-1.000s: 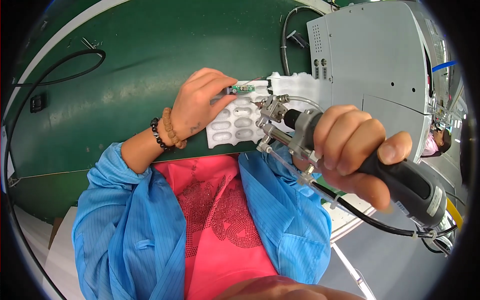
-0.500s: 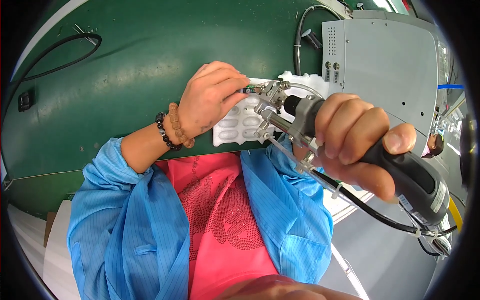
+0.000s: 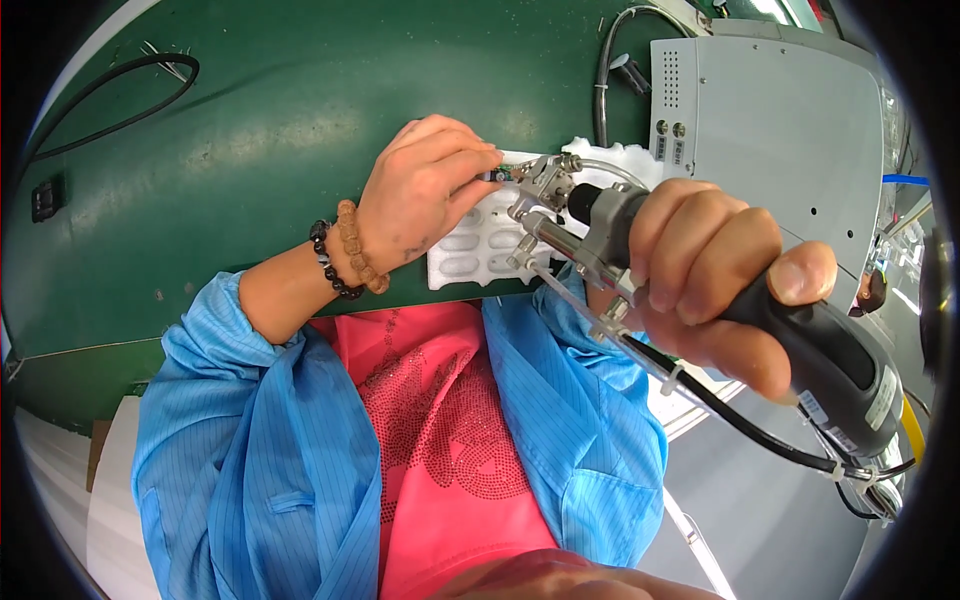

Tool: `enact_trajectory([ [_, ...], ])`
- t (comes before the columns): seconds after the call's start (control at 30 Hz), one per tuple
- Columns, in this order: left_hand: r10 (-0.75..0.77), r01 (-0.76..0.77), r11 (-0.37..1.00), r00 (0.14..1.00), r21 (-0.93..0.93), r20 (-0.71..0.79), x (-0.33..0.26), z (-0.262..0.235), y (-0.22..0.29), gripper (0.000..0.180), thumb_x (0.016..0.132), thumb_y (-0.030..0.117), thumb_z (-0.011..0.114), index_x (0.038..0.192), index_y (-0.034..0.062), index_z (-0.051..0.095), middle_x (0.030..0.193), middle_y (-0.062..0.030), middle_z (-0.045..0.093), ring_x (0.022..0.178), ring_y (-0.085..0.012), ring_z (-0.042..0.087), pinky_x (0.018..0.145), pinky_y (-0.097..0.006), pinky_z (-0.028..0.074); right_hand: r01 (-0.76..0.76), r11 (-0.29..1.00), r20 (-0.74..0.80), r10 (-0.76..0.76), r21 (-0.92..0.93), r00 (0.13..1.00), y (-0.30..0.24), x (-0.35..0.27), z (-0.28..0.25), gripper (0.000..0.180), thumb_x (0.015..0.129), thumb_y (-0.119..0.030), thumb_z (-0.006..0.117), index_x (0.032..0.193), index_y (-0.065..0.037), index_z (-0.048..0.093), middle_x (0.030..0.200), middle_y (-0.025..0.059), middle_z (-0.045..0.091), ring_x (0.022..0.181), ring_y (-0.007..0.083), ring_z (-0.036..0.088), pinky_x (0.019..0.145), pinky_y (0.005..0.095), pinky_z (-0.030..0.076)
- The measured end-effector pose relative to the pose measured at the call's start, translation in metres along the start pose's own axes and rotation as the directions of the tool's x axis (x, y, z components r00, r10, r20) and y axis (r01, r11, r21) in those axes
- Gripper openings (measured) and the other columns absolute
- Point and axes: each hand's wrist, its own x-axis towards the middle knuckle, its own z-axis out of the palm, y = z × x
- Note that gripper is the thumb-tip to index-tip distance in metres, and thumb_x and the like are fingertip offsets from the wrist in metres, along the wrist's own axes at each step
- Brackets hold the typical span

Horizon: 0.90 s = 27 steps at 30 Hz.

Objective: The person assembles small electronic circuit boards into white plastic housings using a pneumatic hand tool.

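My left hand (image 3: 430, 185) pinches a small green circuit board (image 3: 501, 174) with dark parts on it, between thumb and fingers, above a white moulded tray (image 3: 440, 270). The fingers cover most of the board. Wrapped round a black pistol-shaped handle, my right hand (image 3: 715, 285) grips what looks like a wire-feed soldering gun (image 3: 825, 350). Its metal bracket (image 3: 545, 185) and thin tubes reach left, so the front end is right beside the board. Whether the tip touches the board cannot be made out.
A grey metal cabinet (image 3: 770, 130) stands at the back right, a black cable (image 3: 602, 80) beside it. More white moulded packing (image 3: 625, 162) lies behind the bracket. On the green table (image 3: 250, 170), a black cable loop (image 3: 120, 65) and small black block (image 3: 47, 200) lie far left.
Both hands keep their grips, with the board and the gun front in nearly the same place. The whole view has shifted very slightly.
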Motion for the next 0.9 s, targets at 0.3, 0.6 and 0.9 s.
enact_trajectory([
  [0.3, -0.039, 0.038, 0.999, 0.999, -0.027, -0.005, 0.001, -0.003, -0.004, 0.031, 0.067, 0.002, 0.080, 0.097, 0.0022, 0.070, 0.094, -0.0091, 0.069, 0.092, -0.0276, 0.064, 0.078, -0.036, 0.054, -0.101, 0.995, -0.014, 0.100, -0.009, 0.995, 0.009, 0.012, 0.008, 0.042, 0.094, -0.043, 0.060, 0.115, -0.010, 0.044, 0.069, 0.0002, 0.051, 0.052, 0.0113, 0.050, 0.049, 0.0277, 0.042],
  [0.6, -0.061, 0.060, 0.997, 0.998, -0.047, -0.019, -0.003, -0.001, -0.005, 0.029, 0.069, 0.004, 0.082, 0.096, 0.0014, 0.071, 0.092, -0.0100, 0.070, 0.091, -0.0279, 0.065, 0.077, -0.035, 0.055, 0.121, 0.989, -0.130, -0.110, 0.082, 0.985, -0.024, -0.002, -0.002, 0.048, 0.091, -0.047, 0.064, 0.114, -0.008, 0.046, 0.068, -0.0005, 0.052, 0.052, 0.0112, 0.052, 0.046, 0.0247, 0.045],
  [0.9, -0.130, 0.129, 0.991, 0.991, -0.036, -0.041, 0.042, -0.046, 0.001, 0.026, 0.075, 0.012, 0.081, 0.098, 0.0029, 0.072, 0.097, -0.0121, 0.070, 0.086, -0.0256, 0.066, 0.079, -0.033, 0.053, 0.227, 0.972, -0.156, -0.215, 0.061, 0.964, -0.042, -0.017, -0.006, 0.044, 0.091, -0.038, 0.070, 0.103, -0.006, 0.042, 0.065, 0.0020, 0.053, 0.048, 0.0137, 0.053, 0.043, 0.0262, 0.046],
])
